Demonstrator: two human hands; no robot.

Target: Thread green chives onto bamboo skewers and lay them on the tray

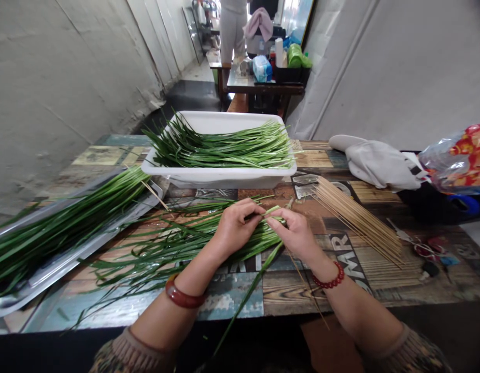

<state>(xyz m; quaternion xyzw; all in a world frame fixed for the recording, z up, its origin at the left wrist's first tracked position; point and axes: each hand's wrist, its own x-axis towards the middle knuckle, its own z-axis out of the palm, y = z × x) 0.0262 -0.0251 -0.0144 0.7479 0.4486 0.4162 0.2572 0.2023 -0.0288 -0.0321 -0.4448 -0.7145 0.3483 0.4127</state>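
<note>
My left hand (237,229) is closed in a pinch on the pale stem ends of a few garlic chives (271,210). The fingertips of my right hand (295,232) are pressed together on the same stems, close to my left fingers. Under both hands a loose pile of garlic chives (158,251) lies across the table, leaves to the left. One long green leaf (245,296) hangs from below my right hand over the front edge. Thin brownish strands (305,282) trail down beside it; I cannot tell what they are.
Ahead stands a white plastic tub (224,178) of chives. At left, a metal tray (69,267) holds more chives, with skewers (157,196) at its end. Bamboo skewers (356,220) lie right, near keys (430,267), a grey cap (380,160) and a plastic bag (463,160). A person (233,31) stands behind.
</note>
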